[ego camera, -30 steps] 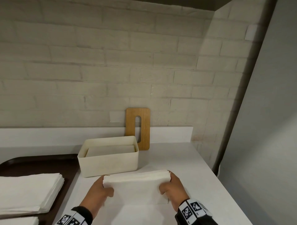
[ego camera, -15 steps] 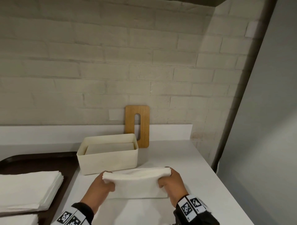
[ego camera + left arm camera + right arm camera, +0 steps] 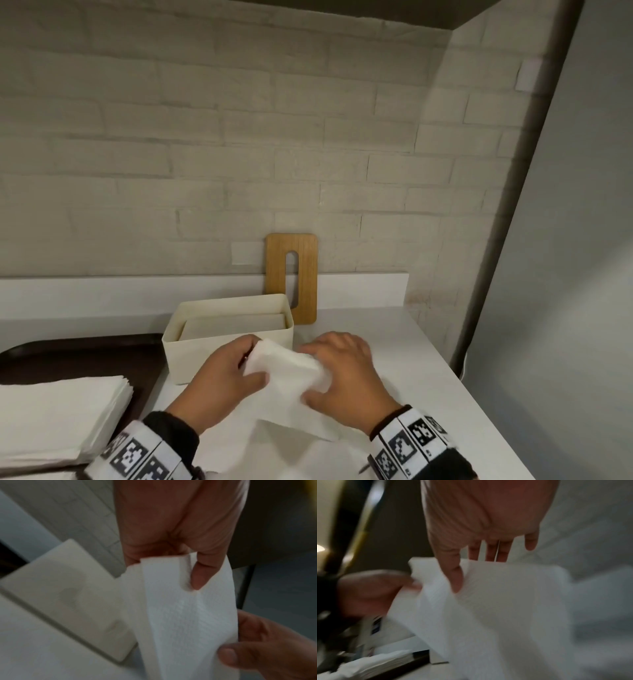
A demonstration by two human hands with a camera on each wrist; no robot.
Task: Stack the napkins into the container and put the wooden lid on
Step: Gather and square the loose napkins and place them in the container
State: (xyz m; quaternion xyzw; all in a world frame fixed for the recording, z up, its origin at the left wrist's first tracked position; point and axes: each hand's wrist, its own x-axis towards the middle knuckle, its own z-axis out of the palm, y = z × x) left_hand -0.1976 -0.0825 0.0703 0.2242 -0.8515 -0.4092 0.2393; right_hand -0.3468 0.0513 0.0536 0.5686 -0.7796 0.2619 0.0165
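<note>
Both hands on it: left hand (image 3: 224,375) and right hand (image 3: 346,380) each pinch the folded napkin bundle (image 3: 286,378) low in centre frame, just before the white container (image 3: 229,334), wooden lid (image 3: 291,277) leaning behind.

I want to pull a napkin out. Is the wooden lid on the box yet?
Not yet. The wooden lid stands against the wall behind the open container.

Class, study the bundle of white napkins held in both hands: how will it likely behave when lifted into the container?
The napkin bundle is probably floppy: it bends and sags between the left hand and right hand. Likely light. Its loose lower layers hang down, so they may splay or catch on the container rim.
</note>
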